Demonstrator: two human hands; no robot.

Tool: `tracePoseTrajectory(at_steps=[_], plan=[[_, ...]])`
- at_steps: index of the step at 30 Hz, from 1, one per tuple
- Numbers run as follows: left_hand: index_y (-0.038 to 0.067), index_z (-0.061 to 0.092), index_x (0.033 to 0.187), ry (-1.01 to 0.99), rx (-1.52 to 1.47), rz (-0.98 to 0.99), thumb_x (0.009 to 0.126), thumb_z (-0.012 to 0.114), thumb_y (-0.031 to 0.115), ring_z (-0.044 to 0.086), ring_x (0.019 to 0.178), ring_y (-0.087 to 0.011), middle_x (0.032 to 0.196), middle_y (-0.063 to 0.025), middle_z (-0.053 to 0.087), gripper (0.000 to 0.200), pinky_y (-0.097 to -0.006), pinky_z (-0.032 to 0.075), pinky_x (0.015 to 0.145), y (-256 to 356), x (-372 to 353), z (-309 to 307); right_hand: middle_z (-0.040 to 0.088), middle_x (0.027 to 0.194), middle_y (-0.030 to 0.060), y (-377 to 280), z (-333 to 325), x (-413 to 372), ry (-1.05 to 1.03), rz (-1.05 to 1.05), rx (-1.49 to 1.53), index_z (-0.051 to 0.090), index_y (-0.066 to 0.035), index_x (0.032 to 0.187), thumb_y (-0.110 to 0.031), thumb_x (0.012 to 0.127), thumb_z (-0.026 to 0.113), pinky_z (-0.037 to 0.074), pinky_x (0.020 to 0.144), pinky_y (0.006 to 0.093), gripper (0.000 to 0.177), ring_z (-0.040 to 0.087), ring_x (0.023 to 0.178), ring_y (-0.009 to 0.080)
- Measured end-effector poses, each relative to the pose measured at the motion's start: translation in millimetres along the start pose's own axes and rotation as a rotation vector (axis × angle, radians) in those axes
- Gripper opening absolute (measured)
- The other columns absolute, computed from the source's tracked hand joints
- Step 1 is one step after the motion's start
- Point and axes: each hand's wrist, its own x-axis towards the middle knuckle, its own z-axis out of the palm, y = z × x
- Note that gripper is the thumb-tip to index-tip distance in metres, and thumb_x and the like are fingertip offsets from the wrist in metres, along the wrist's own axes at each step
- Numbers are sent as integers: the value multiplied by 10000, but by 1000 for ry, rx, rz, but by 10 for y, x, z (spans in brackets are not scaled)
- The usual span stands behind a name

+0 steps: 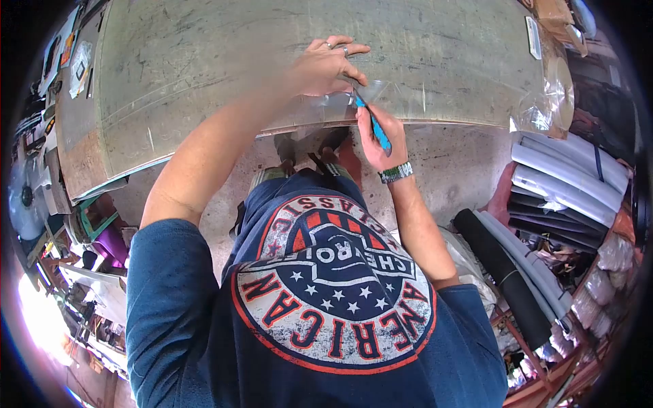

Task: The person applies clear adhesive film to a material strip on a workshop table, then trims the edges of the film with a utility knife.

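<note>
My right hand (384, 139) is closed around the handle of a blue and black utility knife (376, 128) near the front edge of the worktable (204, 47). The knife points up and left, its tip end close to my left thumb. My left hand (332, 64), with two rings, lies over the table with fingers stretched and apart. Clear plastic film (388, 94) shows beside and under my hands at the table edge; its full outline is hard to make out. Part of my left forearm is blurred.
Rolls of white sheet material (568, 180) and a long black roll (503, 272) are stacked at the right. A clear plastic piece (541, 112) hangs at the table's right corner. Tools and small packets (80, 64) lie at the left end.
</note>
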Motion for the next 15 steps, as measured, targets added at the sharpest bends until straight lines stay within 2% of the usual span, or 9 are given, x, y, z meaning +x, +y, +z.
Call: tracePoseTrajectory(at_steps=[2,5,6,9,10,11,13,15], plan=[[389,768,1169,7,-16,-1,833,803,248,290,1508,-293,1632,67,385,366,-535,283,1194,-8,-3,6,698,810,195,-55,-67,-96,-55,13,-73,691,31,1042,-126,1001,617,534,664,378,178,712,743,347],[323,775,1182,-62,-43,-38,843,799,233,261,1527,-302,1650,57,357,352,-544,245,1224,50,10,-83,696,810,193,-28,-122,-295,-81,44,-41,684,30,1038,-114,995,620,534,661,365,164,713,730,328],[317,773,1188,-67,-56,-30,843,797,227,256,1529,-303,1653,53,352,357,-544,243,1224,39,16,-87,742,873,160,-30,-166,-365,-96,113,-7,703,31,1039,-144,1021,592,538,687,336,208,724,753,277],[301,766,1204,-64,-91,-8,846,790,207,251,1534,-304,1659,40,346,371,-543,243,1225,-42,-14,-72,766,957,126,238,-225,-393,80,234,365,715,30,1077,-219,1065,549,551,743,313,299,727,812,229],[298,765,1207,-50,-101,1,848,787,198,255,1535,-302,1658,36,349,373,-540,248,1224,-70,-44,-80,752,1070,127,281,-329,-282,103,311,489,683,37,1177,-349,1101,473,562,834,324,446,717,911,209],[294,763,1210,-42,-120,19,849,785,189,259,1536,-300,1658,31,352,376,-537,252,1223,-61,-58,-64,733,1136,180,436,-356,-157,157,431,711,632,55,1245,-445,1108,405,564,879,364,566,714,960,237],[271,761,1203,-23,-121,30,860,772,166,278,1534,-294,1639,20,390,359,-524,271,1216,-89,-73,-68,707,1213,213,645,-357,149,261,571,1139,597,80,1284,-450,1107,369,551,944,422,604,702,1034,291],[244,758,1193,15,-125,16,868,762,147,292,1533,-288,1619,7,426,339,-507,287,1211,-104,-91,-83,692,1237,225,890,-279,436,234,577,1519,595,83,1271,-443,1097,393,543,972,438,590,684,1085,325]])
